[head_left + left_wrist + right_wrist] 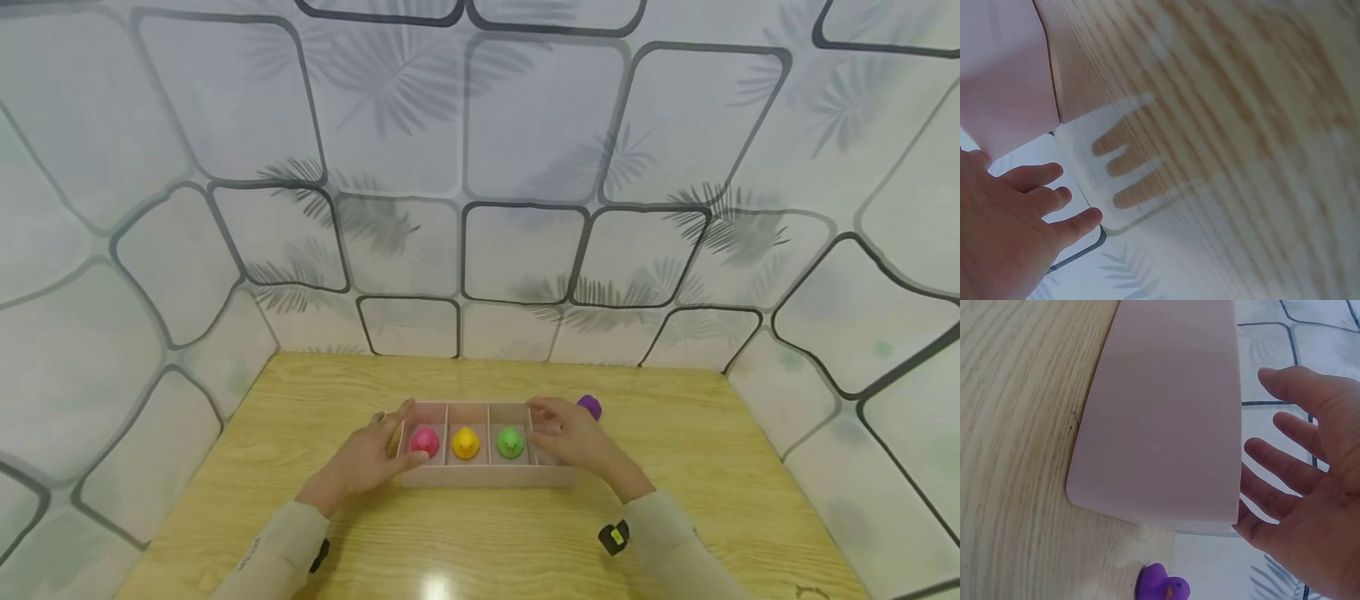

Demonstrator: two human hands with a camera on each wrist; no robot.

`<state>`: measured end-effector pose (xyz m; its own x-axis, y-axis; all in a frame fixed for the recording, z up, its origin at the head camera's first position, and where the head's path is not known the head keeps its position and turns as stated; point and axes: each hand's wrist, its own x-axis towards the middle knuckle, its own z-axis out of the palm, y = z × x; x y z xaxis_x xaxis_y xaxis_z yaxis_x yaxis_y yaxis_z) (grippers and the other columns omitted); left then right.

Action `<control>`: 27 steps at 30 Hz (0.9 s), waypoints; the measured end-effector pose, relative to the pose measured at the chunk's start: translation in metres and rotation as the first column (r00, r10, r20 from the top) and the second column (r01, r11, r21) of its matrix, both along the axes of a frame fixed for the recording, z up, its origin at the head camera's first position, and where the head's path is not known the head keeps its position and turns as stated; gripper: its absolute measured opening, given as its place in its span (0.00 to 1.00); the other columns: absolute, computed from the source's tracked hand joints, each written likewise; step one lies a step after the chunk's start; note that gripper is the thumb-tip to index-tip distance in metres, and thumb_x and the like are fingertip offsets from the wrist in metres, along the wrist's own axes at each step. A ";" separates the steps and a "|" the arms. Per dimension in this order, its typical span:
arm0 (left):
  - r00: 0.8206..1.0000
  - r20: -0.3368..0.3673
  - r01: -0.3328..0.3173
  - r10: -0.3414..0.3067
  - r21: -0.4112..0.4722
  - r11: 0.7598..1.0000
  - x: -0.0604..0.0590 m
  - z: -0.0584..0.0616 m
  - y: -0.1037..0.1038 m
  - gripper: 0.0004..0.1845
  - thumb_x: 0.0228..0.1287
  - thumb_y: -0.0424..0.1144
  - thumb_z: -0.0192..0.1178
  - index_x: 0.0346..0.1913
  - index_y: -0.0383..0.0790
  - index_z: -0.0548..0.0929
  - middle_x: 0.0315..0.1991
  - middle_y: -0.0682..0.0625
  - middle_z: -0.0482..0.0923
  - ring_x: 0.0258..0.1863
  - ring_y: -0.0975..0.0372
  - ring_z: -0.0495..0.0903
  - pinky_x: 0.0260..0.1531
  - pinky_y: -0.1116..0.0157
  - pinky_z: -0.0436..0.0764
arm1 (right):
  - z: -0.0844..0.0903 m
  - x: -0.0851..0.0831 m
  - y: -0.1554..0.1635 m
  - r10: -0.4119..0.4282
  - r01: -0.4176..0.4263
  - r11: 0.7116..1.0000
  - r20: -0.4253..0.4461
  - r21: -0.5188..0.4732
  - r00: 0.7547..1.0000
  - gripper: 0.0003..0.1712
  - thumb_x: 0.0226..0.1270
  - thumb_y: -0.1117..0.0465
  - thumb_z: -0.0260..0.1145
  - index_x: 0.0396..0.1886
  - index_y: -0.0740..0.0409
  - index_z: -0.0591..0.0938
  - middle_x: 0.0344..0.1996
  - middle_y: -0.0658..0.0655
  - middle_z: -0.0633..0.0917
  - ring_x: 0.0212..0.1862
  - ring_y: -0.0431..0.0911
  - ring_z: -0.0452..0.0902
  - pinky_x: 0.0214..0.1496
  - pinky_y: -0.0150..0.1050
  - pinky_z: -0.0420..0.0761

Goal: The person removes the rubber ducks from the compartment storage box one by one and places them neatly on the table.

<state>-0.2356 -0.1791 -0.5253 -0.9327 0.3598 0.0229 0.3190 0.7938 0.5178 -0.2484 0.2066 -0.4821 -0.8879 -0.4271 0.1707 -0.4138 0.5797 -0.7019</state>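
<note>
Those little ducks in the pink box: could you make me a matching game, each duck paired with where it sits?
Ducks:
1. pink duck
2. yellow duck
3. green duck
4. purple duck

Places:
A. on the table, behind the right hand
B. third compartment from the left
C. leftmost compartment of the box, by the left hand
D. second compartment from the left

Pairs: 1-C, 2-D, 3-B, 4-A
</note>
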 end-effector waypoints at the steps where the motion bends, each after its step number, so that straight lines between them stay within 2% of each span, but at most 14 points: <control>1: 1.000 -0.001 0.000 0.000 0.000 1.000 0.000 0.000 0.000 0.54 0.69 0.75 0.56 0.87 0.53 0.49 0.81 0.39 0.62 0.78 0.27 0.58 0.70 0.29 0.66 | 0.000 0.000 -0.001 0.005 -0.005 1.000 0.015 -0.007 1.000 0.30 0.71 0.59 0.73 0.69 0.63 0.79 0.60 0.68 0.86 0.57 0.63 0.87 0.58 0.58 0.87; 6: 1.000 -0.004 0.000 0.000 0.001 1.000 0.000 0.000 -0.001 0.54 0.69 0.74 0.56 0.87 0.53 0.49 0.81 0.38 0.62 0.78 0.27 0.58 0.70 0.29 0.66 | -0.002 0.001 -0.004 0.031 -0.029 0.999 0.079 -0.032 0.996 0.31 0.71 0.59 0.73 0.70 0.65 0.77 0.63 0.71 0.83 0.58 0.65 0.87 0.59 0.56 0.87; 14: 1.000 0.002 -0.009 0.009 0.007 1.000 0.000 0.000 0.000 0.54 0.68 0.75 0.56 0.87 0.51 0.50 0.82 0.39 0.61 0.78 0.28 0.58 0.71 0.29 0.65 | -0.009 -0.002 -0.011 0.090 -0.089 0.996 -0.020 0.016 0.996 0.30 0.67 0.64 0.75 0.67 0.66 0.80 0.65 0.67 0.84 0.65 0.66 0.81 0.65 0.61 0.82; 19: 1.000 0.022 -0.016 0.016 0.000 1.000 -0.001 0.001 0.000 0.55 0.67 0.76 0.55 0.87 0.54 0.49 0.83 0.41 0.60 0.79 0.28 0.57 0.71 0.29 0.65 | -0.013 -0.002 -0.015 0.127 -0.125 0.991 -0.063 0.039 0.990 0.28 0.65 0.65 0.76 0.64 0.67 0.82 0.61 0.67 0.85 0.65 0.66 0.81 0.65 0.65 0.81; 24: 1.000 0.028 -0.014 0.014 0.000 1.000 0.000 0.002 0.000 0.55 0.67 0.77 0.55 0.87 0.54 0.49 0.83 0.41 0.60 0.79 0.28 0.57 0.71 0.28 0.64 | -0.014 -0.001 -0.022 0.129 -0.124 0.990 -0.075 0.071 0.989 0.28 0.62 0.66 0.77 0.62 0.70 0.82 0.58 0.68 0.86 0.61 0.67 0.82 0.63 0.66 0.81; 27: 1.000 0.028 -0.010 0.011 -0.005 1.000 0.000 0.002 0.000 0.55 0.67 0.77 0.55 0.87 0.54 0.49 0.83 0.41 0.60 0.79 0.28 0.57 0.71 0.28 0.64 | -0.016 -0.001 -0.026 0.105 -0.095 0.987 -0.072 0.132 0.992 0.29 0.62 0.65 0.77 0.62 0.68 0.82 0.59 0.67 0.86 0.62 0.65 0.82 0.65 0.64 0.81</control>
